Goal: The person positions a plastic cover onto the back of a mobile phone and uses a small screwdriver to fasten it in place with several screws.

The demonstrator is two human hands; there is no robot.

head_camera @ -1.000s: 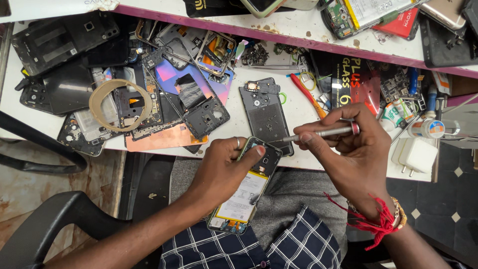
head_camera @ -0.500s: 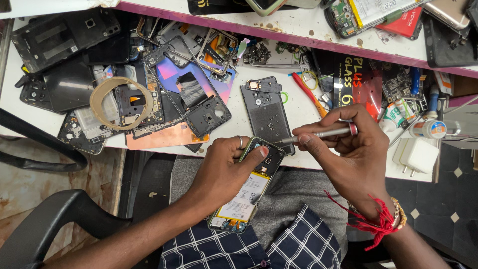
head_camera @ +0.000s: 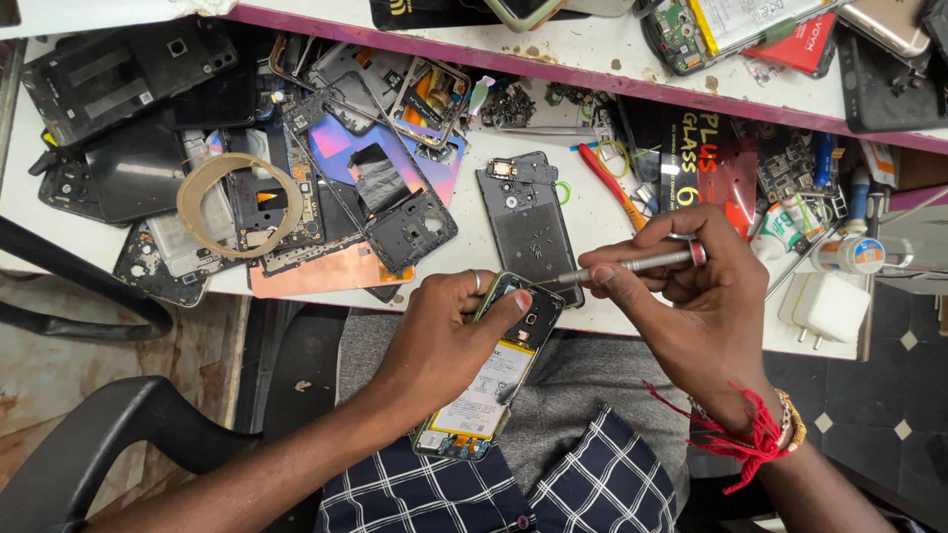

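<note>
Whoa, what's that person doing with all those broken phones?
A person sits at a white bench piled with phone parts. Their left hand holds an opened phone over their lap, its back off and the battery showing. Their right hand holds a thin screwdriver, with its tip at the top end of the phone near the camera. A dark back cover lies on the bench just above, and a tape roll sits on the heap of parts to the left.

White workbench (head_camera: 592,212), scattered phone parts (head_camera: 365,188)
</note>
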